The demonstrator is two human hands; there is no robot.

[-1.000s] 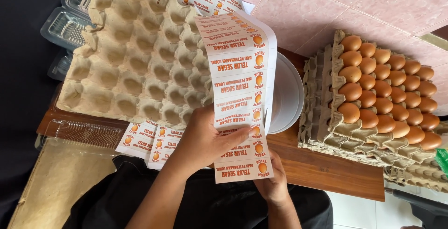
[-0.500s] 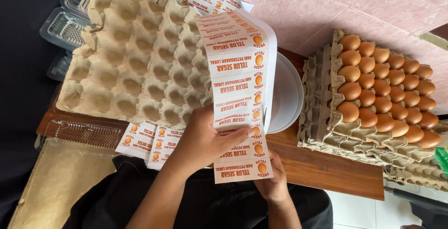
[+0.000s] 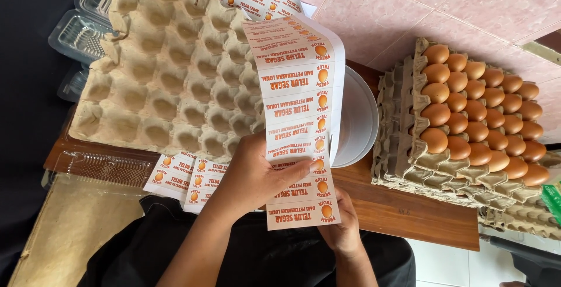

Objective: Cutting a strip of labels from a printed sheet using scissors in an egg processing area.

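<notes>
A stack of empty cardboard egg trays (image 3: pixel 169 82) sits on the wooden table (image 3: pixel 409 217). To the right, stacked trays hold brown eggs (image 3: pixel 485 117). Clear plastic cartons (image 3: pixel 82 30) lie at the left, beside a white round lid (image 3: pixel 356 117).

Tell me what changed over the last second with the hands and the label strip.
Almost nothing. Both hands kept their hold on the label strip: the left hand pinches it from the side with the thumb on its face, and the right hand supports the lower end from beneath. The strip hardly shifted. The empty egg tray, the full egg tray and the loose label sheets stayed put.
</notes>
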